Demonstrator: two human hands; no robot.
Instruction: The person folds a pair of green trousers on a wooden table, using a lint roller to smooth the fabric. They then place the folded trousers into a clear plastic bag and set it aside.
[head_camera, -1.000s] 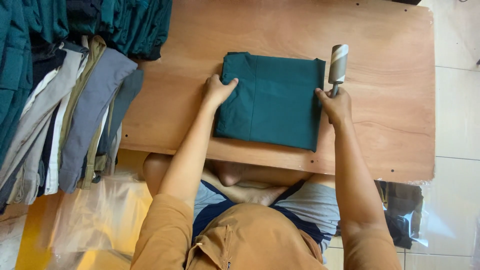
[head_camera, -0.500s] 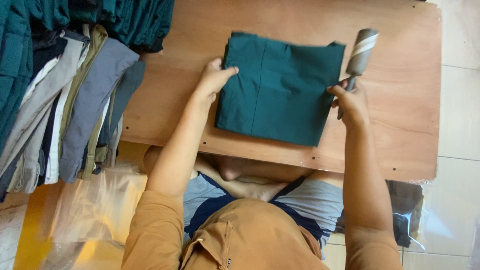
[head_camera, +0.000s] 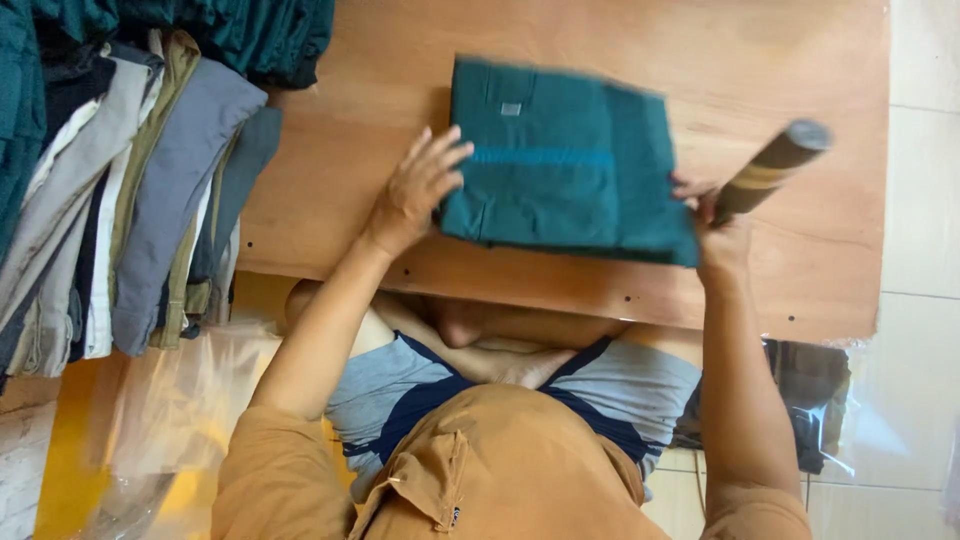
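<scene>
At the far left we are seeing a pile of clothes (head_camera: 130, 190) hanging over the edge of the board (head_camera: 330, 230), grey, cream and olive, with more dark green ones above; under it clear plastic bags (head_camera: 170, 420) are lying on the floor; our left hand (head_camera: 415, 190) is lying spread and flat on the left edge of the green garment (head_camera: 570, 160), pinching nothing; the garment is sitting mid-board, already folded into a neat rectangle, so the folding is looking all but done, with perhaps a last pass left; our right hand (head_camera: 715, 225) is closing around the roller (head_camera: 770, 170) at the garment's right corner; the roller is blurring, its surface hard to make out; the right fingers are mostly hidden.
</scene>
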